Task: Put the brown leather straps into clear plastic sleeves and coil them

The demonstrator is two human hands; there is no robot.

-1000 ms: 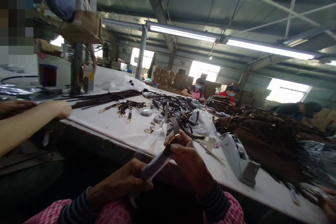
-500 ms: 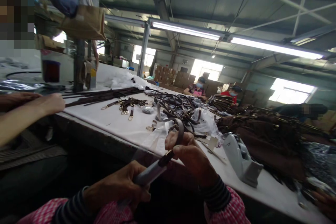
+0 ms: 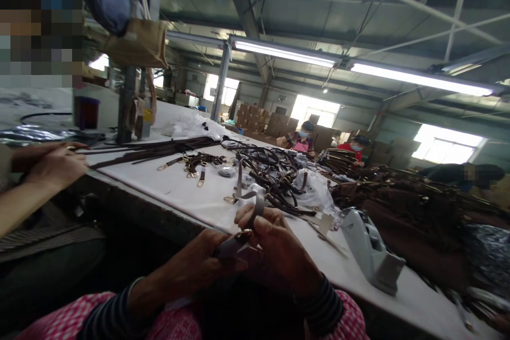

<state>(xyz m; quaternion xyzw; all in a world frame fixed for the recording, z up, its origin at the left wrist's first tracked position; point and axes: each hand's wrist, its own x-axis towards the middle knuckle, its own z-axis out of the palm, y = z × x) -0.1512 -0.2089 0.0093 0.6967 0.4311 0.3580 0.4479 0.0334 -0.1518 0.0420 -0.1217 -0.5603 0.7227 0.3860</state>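
Observation:
A dark leather strap curves up from my hands and back toward the strap pile on the table. My right hand is closed on it near a small gold-coloured metal fitting. Just left of that, my left hand grips the wider grey-looking end of the same strap, which seems to have clear film around it. Both hands are close together in front of the table edge, and my fingers partly hide the fitting. Beyond them lies a tangled pile of dark straps.
A white table carries short straps with gold clips, a grey tape dispenser and scissors. Dark brown bags are heaped at right. At left, a co-worker's hands hold long straps. Other people sit farther back.
My hands have come closer together, the right one moving left and slightly down. Less of the wrapped strap end shows between them. The co-worker's hands have shifted slightly left.

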